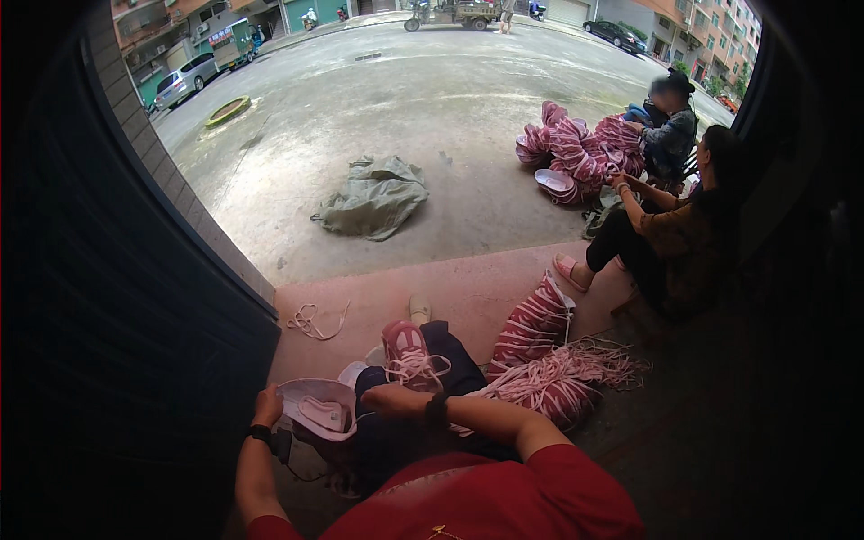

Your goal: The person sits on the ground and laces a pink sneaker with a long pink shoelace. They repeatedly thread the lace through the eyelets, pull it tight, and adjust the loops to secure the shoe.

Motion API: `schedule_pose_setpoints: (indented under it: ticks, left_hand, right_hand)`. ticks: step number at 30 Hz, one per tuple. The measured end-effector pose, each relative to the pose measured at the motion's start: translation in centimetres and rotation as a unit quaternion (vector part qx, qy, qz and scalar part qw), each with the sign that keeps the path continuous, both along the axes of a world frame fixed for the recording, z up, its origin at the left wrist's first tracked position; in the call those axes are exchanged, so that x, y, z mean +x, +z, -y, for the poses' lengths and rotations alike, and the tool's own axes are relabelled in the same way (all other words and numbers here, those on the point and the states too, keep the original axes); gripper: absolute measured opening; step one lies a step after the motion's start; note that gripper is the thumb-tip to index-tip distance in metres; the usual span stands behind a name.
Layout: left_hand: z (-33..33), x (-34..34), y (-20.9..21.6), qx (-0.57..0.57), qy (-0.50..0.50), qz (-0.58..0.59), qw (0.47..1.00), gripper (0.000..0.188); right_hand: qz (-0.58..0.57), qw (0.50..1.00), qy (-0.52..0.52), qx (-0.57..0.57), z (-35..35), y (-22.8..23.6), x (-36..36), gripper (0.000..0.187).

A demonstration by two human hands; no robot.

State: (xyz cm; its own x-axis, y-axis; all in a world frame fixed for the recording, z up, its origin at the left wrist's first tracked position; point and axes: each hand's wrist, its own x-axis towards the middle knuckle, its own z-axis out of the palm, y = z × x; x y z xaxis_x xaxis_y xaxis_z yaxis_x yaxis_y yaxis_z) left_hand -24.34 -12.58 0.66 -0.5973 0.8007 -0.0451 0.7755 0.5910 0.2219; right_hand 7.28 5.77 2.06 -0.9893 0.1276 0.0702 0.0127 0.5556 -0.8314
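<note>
- Pale-pink, open-mouthed shoe piece [319,409]: at seven o'clock, left hand [266,407] clamped on its rim.
- Right hand [393,401]: at its three o'clock; cannot tell its grip.
- Steadying seems the step; the next move likely needs firm rim support.
- Maroon, pink-laced shoe [407,346]: two o'clock.

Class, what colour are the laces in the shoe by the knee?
Pale pink; the laces show best in the head view.

Gripping edge of pale shoe upper [317,396] with left hand [268,407]; holding right hand [394,401] over lap [457,362], beside laced red shoe [407,346], left of pink lace bundle [576,362].
</note>
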Motion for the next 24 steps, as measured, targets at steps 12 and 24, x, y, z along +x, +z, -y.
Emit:
schedule_pose_setpoints:
  ticks: [12, 24]
  left_hand:
    - [-5.7, 10.7, 17.6, 0.207, -0.103, -0.144, 0.962, 0.011]
    - [-4.9, 11.5, 4.9, 0.256, 0.155, 0.628, 0.719, 0.024]
  right_hand:
    - [-0.137, 0.971, -0.142, 0.134, 7.5, 3.2, -4.5, 0.043]
    - [-0.082, 0.892, -0.279, -0.346, 1.5, 1.0, 0.9, 0.018]
